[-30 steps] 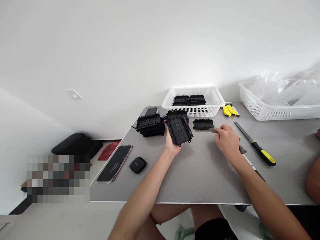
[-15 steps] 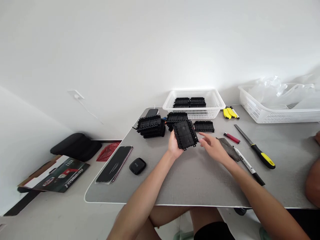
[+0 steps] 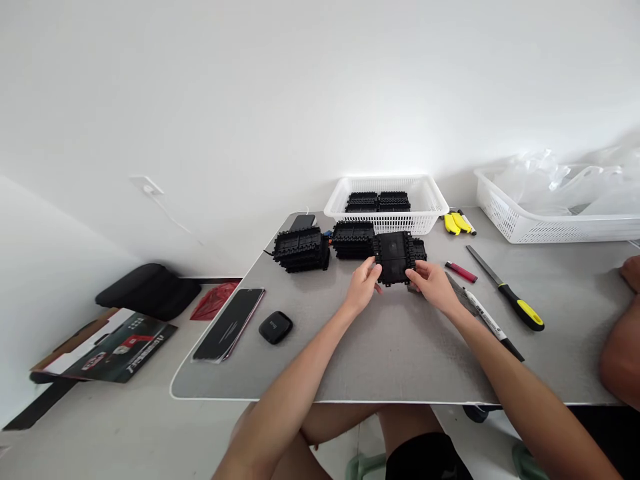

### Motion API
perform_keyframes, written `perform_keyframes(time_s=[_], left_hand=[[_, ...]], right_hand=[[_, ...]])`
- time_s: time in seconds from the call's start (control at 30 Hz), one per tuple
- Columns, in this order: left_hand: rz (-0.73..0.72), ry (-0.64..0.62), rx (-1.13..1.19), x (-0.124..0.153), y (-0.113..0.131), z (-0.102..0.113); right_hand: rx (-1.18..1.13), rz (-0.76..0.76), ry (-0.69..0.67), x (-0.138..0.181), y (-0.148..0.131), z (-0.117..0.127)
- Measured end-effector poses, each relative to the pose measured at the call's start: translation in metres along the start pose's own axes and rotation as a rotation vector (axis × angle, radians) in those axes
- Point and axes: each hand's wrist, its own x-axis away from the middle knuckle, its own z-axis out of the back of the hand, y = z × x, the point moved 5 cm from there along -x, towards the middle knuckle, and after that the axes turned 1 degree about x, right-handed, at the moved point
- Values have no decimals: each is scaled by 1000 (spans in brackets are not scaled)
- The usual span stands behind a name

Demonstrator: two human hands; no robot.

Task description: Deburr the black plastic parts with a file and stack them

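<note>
A black plastic tray part [image 3: 395,257] with toothed edges is held up over the grey table [image 3: 400,347]. My left hand [image 3: 363,283] grips its left edge and my right hand [image 3: 431,283] grips its right edge, fingers curled on it. Right behind it another black part [image 3: 417,248] lies flat, mostly hidden. Two stacks of the same black parts [image 3: 302,249] [image 3: 353,239] stand to the left. More black parts [image 3: 379,201] lie in a white basket [image 3: 430,200] at the back.
A red lighter [image 3: 461,272], a marker pen [image 3: 487,321], a dark cloth and a yellow-handled file [image 3: 505,289] lie right of my hands. Yellow cutters [image 3: 456,223], a second white basket [image 3: 540,227], a phone [image 3: 229,325], a small black case [image 3: 275,328]. Another person's arm [image 3: 620,353] rests at the right edge.
My left hand carried the black part rightward and turned it upright. My right hand left the cloth and lighter and came in to grip the part's right edge.
</note>
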Motion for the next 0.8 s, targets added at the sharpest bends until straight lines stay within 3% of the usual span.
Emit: perform_keyframes(time_s=[0.1, 0.2, 0.3, 0.37, 0.5, 0.57, 0.67, 0.73, 0.8], left_hand=[[43, 0, 14, 1, -6, -1], [102, 71, 110, 1, -13, 4], [105, 121, 172, -1, -15, 7], [79, 116, 126, -2, -14, 8], [36, 74, -101, -2, -11, 5], [27, 60, -164, -2, -10, 4], [6, 35, -182, -3, -8, 2], [-7, 27, -176, -4, -8, 2], [-19, 32, -179, -4, -9, 3]], right_hand=[[223, 10, -87, 10, -16, 15], [593, -29, 74, 38, -23, 59], [903, -271, 157, 73, -1, 108], [979, -425, 142, 92, 23, 129], [909, -416, 16, 105, 54, 132], [883, -391, 41, 106, 53, 129], [787, -333, 200, 105, 28, 131], [605, -225, 278, 100, 1, 130], [303, -89, 234, 87, -25, 120]])
